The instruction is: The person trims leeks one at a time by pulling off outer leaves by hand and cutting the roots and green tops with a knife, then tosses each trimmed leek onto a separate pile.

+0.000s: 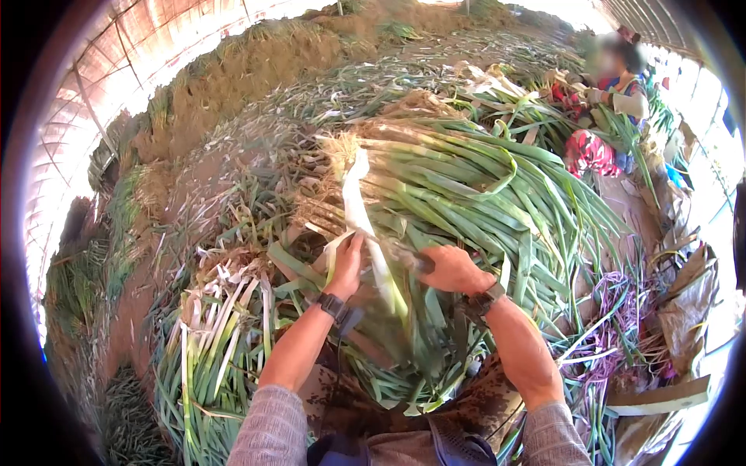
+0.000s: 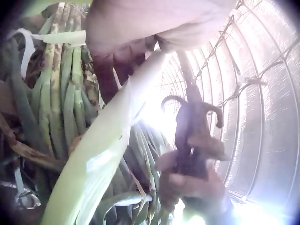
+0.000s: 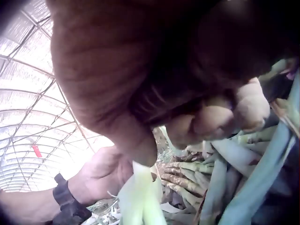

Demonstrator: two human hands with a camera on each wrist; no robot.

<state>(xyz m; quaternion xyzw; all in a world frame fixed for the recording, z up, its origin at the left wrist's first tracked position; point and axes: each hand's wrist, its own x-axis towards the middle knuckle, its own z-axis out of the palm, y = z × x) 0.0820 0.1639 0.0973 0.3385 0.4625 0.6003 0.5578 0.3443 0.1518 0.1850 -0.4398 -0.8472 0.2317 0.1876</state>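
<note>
My left hand [image 1: 346, 270] grips a long leek [image 1: 356, 200] around its white shank, with the bushy roots pointing away and the green end toward my lap. In the left wrist view the pale leek [image 2: 96, 164] slants down from under the fingers. My right hand [image 1: 457, 272], just right of the leek, grips a dark-handled knife [image 2: 191, 126] with curved hooks at its guard. Its blade is blurred in the head view and points left toward the leek. In the right wrist view the fingers [image 3: 213, 121] are curled, and the knife is mostly hidden.
A big pile of leeks [image 1: 474, 175] lies ahead and to the right. More leeks with white shanks [image 1: 221, 326] lie at left. Leaf scraps cover the ground. Another person [image 1: 618, 97] sits at the far right, near purple strands [image 1: 618, 311] and brown sheeting [image 1: 688, 311].
</note>
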